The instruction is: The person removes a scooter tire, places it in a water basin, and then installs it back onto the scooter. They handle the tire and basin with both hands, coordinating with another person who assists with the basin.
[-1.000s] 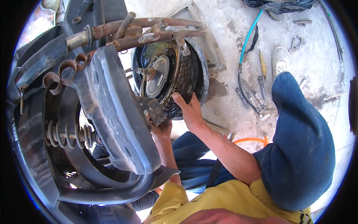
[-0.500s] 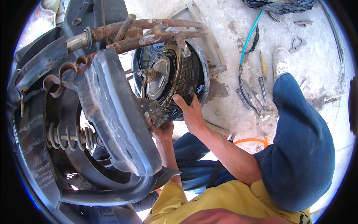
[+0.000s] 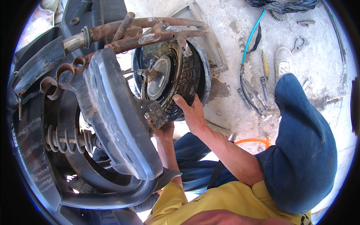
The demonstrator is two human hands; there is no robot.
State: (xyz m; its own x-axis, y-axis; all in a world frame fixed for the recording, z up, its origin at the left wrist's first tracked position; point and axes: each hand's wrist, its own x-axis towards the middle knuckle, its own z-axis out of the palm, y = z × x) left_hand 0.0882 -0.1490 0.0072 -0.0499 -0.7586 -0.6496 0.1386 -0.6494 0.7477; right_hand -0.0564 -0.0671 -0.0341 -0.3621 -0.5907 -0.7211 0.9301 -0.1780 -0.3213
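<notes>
If turned without even support, treat the wheel (image 3: 172, 79) as liable to slip inside the tub (image 3: 207, 77); probable cause, a wet-looking tyre (image 3: 189, 75) held mainly from the tub's near side. Note right grip (image 3: 192, 111) at the tub's near side, thumb and forefinger set wide apart, clasping the tyre. Note left grip (image 3: 164, 129) also at the tub's near side, farther left, partly hidden beneath a metal bracket (image 3: 157, 112); cannot tell whether pinching tyre, bracket or neither.

Caution: possible finger trapping between bracket and tyre, caused by sudden roll of the wheel. Caution: possible knocking of the axle (image 3: 149, 74) against the rusted tubes (image 3: 170, 36), over the tub's far side, caused by lifting too steeply. Caution: possible foot slip on the dark patch (image 3: 220, 88), just right of the tub, caused by spilled liquid.

Compare with half a second earlier: same placement of both grips, wheel again tilted inside the tub. Observe slight leftward shift of the dark frame panel (image 3: 118, 112), left of the tub; possibly only head movement. Observe also a duller, browner sheen inside the tub, replacing bluish reflections.
</notes>
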